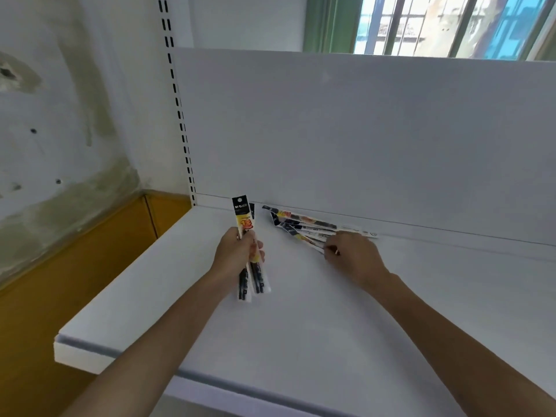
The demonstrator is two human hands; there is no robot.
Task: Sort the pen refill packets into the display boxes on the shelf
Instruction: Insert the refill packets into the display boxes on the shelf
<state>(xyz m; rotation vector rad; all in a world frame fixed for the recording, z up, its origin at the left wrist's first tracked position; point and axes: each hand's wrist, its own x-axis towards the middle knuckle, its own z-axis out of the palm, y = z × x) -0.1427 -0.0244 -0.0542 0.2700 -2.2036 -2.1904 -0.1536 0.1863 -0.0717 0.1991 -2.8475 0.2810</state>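
While my left hand grips gathered packets upright, my right hand touches the loose pile, grasp unclear; I'm collecting, I judge, so next I pinch one free.

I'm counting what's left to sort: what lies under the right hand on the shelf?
The right hand covers the near ends of a fanned pile of refill packets lying on the shelf. Several far ends show by the back panel; the covered parts hide the exact count.

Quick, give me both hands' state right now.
Left hand: grips a bundle of refill packets, held upright.
Right hand: fingers curled on the loose packets on the shelf; grip cannot be told.
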